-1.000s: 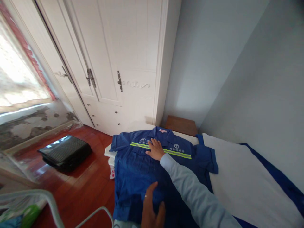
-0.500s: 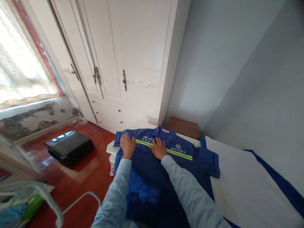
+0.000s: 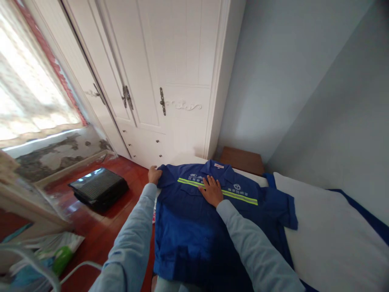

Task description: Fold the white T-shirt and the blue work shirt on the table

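A blue short-sleeved work shirt (image 3: 194, 219) lies spread face up, its collar toward the wardrobe and a yellow-green reflective stripe across the chest. My left hand (image 3: 154, 175) is closed on the end of the shirt's left-side sleeve, at the edge of the surface beneath. Flat on the chest, over the stripe near the middle, rests my right hand (image 3: 212, 190) with its fingers spread. White lettering shows on both sides of the chest. The right-side sleeve (image 3: 287, 207) lies stretched out beside a white cloth.
A white wardrobe (image 3: 185, 65) stands ahead, with a brown wooden stand (image 3: 242, 159) beside it. White fabric with blue edging (image 3: 331, 231) lies at right. On the red floor are a black case (image 3: 100, 188) and plastic bags (image 3: 65, 253), near a pale curved rail (image 3: 33, 259).
My left hand has moved left from the shirt's chest to its sleeve end and gripped it. My right hand stays flat on the chest. The view has shifted slightly.
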The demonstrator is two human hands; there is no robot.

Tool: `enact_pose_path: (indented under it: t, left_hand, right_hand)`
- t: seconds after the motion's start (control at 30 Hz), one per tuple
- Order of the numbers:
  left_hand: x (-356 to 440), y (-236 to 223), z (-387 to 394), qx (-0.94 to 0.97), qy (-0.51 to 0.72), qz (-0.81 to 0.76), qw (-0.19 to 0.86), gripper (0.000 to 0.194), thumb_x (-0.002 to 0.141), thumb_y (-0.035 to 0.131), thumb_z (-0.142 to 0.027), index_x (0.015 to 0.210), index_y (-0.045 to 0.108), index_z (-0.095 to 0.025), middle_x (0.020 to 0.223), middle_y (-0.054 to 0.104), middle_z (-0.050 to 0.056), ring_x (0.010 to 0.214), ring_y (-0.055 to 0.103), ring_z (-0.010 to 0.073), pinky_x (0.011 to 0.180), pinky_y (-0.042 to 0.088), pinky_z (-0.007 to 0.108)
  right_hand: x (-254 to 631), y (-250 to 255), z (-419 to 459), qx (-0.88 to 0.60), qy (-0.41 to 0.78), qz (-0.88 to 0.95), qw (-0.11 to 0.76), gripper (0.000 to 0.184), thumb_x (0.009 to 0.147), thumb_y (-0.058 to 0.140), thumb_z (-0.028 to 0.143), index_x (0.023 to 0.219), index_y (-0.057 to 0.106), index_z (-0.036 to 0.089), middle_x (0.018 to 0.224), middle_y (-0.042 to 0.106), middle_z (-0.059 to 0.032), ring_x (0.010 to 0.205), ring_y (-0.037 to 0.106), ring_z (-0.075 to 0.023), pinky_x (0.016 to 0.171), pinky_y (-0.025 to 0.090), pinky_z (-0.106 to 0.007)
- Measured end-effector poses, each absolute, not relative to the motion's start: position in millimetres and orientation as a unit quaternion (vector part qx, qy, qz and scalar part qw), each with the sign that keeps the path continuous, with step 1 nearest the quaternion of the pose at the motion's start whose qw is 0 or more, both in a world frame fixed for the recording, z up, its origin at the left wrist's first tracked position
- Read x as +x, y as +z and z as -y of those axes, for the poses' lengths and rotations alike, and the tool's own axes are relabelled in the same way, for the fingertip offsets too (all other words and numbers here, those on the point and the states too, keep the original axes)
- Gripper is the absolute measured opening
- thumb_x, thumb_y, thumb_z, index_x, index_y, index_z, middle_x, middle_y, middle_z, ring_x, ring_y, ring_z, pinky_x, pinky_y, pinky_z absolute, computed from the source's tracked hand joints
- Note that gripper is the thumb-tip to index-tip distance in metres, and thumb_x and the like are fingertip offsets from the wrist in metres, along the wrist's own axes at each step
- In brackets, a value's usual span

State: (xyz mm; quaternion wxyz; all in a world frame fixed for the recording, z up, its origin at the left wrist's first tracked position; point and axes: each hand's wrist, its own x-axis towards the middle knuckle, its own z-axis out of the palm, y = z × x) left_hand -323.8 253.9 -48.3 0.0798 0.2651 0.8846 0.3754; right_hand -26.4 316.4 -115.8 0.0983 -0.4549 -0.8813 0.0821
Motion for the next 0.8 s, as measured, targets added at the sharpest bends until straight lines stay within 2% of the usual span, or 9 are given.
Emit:
enact_pose_path:
  t: [0.1, 0.2, 0.27, 0.33, 0.4, 0.5, 0.6, 0.7, 0.8]
  left_hand:
    - [-310, -29, -261, 0.282, 0.415, -0.864, 0.033, 0.046, 0.082, 0.057, -0.017, 0.128, 0.058, -0.013, 0.113, 0.072, 0.014, 0.103, 0.068, 0.0243, 0.088, 0.053, 0.035]
    - [-281, -9, -261, 0.402, 0.451, -0.796, 0.045, 0.051, 0.085, 0.062, -0.027, 0.135, 0.055, -0.022, 0.109, 0.073, 0.005, 0.096, 0.069, 0.0179, 0.087, 0.054, 0.029]
    - [-260, -1, -253, 0.557, 0.433, -0.691, 0.156, 0.057, 0.079, 0.072, -0.035, 0.133, 0.058, -0.022, 0.106, 0.074, 0.006, 0.088, 0.07, 0.0184, 0.081, 0.055, 0.03]
    - [-246, 0, -242, 0.635, 0.403, -0.596, 0.281, 0.069, 0.072, 0.079, -0.043, 0.133, 0.059, -0.019, 0.103, 0.074, 0.009, 0.085, 0.071, 0.0206, 0.077, 0.057, 0.032]
    - [-243, -5, -230, 0.622, 0.416, -0.58, 0.322, 0.072, 0.076, 0.075, -0.052, 0.135, 0.057, -0.016, 0.102, 0.075, 0.01, 0.087, 0.072, 0.0222, 0.077, 0.057, 0.033]
    - [-256, -24, -214, 0.594, 0.4, -0.655, 0.24, 0.06, 0.089, 0.057, -0.057, 0.131, 0.059, -0.015, 0.104, 0.075, 0.013, 0.093, 0.072, 0.0246, 0.084, 0.058, 0.037]
    - [-274, -53, -201, 0.638, 0.294, -0.695, 0.151, 0.051, 0.093, 0.05, -0.052, 0.127, 0.064, -0.016, 0.124, 0.071, 0.014, 0.115, 0.067, 0.0275, 0.103, 0.052, 0.042]
    - [-280, -82, -188, 0.685, 0.231, -0.683, 0.104, 0.047, 0.095, 0.05, -0.046, 0.128, 0.065, -0.017, 0.137, 0.064, 0.013, 0.133, 0.056, 0.0275, 0.116, 0.043, 0.043]
    - [-274, -102, -176, 0.686, 0.218, -0.691, 0.064, 0.048, 0.097, 0.046, -0.044, 0.133, 0.063, -0.017, 0.145, 0.057, 0.014, 0.138, 0.051, 0.0286, 0.119, 0.038, 0.045]
  right_hand:
    - [-26, -117, -316, -0.452, 0.075, 0.883, 0.103, 0.066, 0.102, 0.034, 0.057, 0.153, 0.043, 0.016, 0.162, 0.033, -0.0164, 0.151, 0.026, -0.0322, 0.122, 0.016, -0.052]
    - [-26, -117, -315, -0.454, 0.072, 0.882, 0.108, 0.065, 0.102, 0.035, 0.056, 0.152, 0.044, 0.016, 0.162, 0.032, -0.0161, 0.151, 0.027, -0.0315, 0.122, 0.016, -0.052]
    - [-26, -116, -315, -0.455, 0.069, 0.881, 0.109, 0.064, 0.102, 0.036, 0.055, 0.152, 0.044, 0.016, 0.162, 0.033, -0.0156, 0.15, 0.027, -0.0311, 0.122, 0.017, -0.051]
    - [-26, -114, -314, -0.456, 0.066, 0.881, 0.106, 0.061, 0.102, 0.037, 0.051, 0.152, 0.043, 0.016, 0.162, 0.033, -0.0147, 0.15, 0.028, -0.0308, 0.122, 0.017, -0.051]
    - [-26, -113, -314, -0.455, 0.065, 0.882, 0.099, 0.059, 0.102, 0.038, 0.046, 0.153, 0.043, 0.017, 0.162, 0.032, -0.0141, 0.15, 0.028, -0.0305, 0.122, 0.018, -0.051]
    - [-26, -113, -314, -0.456, 0.071, 0.883, 0.086, 0.059, 0.101, 0.039, 0.044, 0.154, 0.041, 0.017, 0.163, 0.031, -0.014, 0.151, 0.027, -0.0306, 0.122, 0.017, -0.051]
    - [-25, -111, -318, -0.458, 0.095, 0.879, 0.089, 0.057, 0.1, 0.042, 0.039, 0.152, 0.044, 0.016, 0.162, 0.033, -0.0154, 0.15, 0.028, -0.0317, 0.122, 0.019, -0.054]
    - [-31, -101, -326, -0.462, 0.121, 0.871, 0.118, 0.047, 0.095, 0.045, 0.023, 0.139, 0.059, 0.013, 0.152, 0.047, -0.0199, 0.142, 0.042, -0.0351, 0.115, 0.03, -0.057]
    - [-52, -84, -332, -0.436, 0.117, 0.878, 0.157, 0.046, 0.091, 0.041, 0.01, 0.13, 0.066, 0.011, 0.141, 0.058, -0.019, 0.133, 0.052, -0.0301, 0.114, 0.037, -0.049]
